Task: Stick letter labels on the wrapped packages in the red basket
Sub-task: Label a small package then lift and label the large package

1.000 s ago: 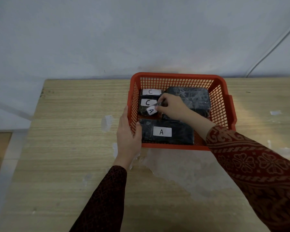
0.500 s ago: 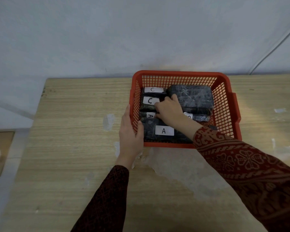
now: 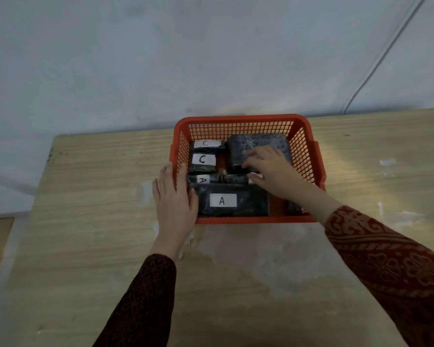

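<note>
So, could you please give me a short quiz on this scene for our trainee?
1. True or false: the left hand is on the basket's left wall.
2. How many A labels are readable?
3. The right hand lies over: a) a C package, b) the big unlabelled package, c) the table.
Key: 1 true; 2 two; 3 b.

Plain room: worn wooden table (image 3: 85, 221), bare wall (image 3: 161, 58).

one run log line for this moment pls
left hand: holds red basket wall | right hand: rests on large package | labels showing: C, C, A, A
</note>
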`<state>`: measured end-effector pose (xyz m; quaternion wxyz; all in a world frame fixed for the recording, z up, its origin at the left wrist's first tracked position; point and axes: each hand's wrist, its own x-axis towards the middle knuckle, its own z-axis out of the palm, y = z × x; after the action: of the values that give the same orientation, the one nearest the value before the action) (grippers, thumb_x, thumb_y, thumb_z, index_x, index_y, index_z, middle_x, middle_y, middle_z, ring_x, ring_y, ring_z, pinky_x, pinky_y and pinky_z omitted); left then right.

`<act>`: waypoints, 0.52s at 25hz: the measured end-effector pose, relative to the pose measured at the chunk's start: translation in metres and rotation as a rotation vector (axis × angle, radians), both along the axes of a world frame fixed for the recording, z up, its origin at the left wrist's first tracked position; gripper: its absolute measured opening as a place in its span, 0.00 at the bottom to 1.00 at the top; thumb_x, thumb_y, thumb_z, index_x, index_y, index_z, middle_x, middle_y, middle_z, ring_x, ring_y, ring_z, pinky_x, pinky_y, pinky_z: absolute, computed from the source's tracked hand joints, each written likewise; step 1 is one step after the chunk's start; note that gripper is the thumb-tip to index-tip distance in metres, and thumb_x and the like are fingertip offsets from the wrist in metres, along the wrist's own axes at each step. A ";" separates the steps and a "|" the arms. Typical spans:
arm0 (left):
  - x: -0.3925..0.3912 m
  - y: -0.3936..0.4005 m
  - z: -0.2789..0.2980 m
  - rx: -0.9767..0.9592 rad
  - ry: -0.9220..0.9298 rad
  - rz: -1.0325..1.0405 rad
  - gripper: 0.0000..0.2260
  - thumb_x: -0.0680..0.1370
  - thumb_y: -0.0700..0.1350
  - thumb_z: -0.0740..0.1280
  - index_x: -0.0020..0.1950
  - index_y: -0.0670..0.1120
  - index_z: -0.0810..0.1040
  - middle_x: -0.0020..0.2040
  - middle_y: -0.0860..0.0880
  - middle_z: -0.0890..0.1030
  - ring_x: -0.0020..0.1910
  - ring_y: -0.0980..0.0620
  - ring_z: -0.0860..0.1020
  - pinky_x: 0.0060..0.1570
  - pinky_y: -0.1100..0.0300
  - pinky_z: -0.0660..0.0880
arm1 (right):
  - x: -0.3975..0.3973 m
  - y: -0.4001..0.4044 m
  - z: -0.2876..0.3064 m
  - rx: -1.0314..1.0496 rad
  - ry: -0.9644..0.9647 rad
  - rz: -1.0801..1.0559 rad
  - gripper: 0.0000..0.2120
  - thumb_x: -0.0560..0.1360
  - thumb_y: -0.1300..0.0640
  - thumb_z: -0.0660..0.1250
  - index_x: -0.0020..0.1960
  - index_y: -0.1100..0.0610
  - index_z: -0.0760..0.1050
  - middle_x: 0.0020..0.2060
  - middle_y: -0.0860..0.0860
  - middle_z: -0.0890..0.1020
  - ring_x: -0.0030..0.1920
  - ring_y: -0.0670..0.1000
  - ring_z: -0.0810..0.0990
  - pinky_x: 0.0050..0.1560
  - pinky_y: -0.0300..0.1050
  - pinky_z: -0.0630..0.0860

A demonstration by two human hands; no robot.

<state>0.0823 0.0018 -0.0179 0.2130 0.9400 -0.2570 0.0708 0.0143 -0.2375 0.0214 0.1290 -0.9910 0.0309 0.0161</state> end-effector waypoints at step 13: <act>0.040 -0.153 0.039 -0.050 0.684 -0.070 0.11 0.78 0.44 0.65 0.58 0.41 0.76 0.51 0.43 0.78 0.53 0.44 0.78 0.43 0.59 0.72 | 0.027 -0.079 0.001 0.478 0.421 -0.591 0.28 0.76 0.49 0.65 0.68 0.66 0.64 0.61 0.59 0.75 0.60 0.60 0.76 0.53 0.47 0.74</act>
<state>0.1225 -0.1514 0.0212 0.3120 0.8944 -0.2010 -0.2496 0.0410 -0.3169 0.0224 0.3446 -0.8570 0.3343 0.1872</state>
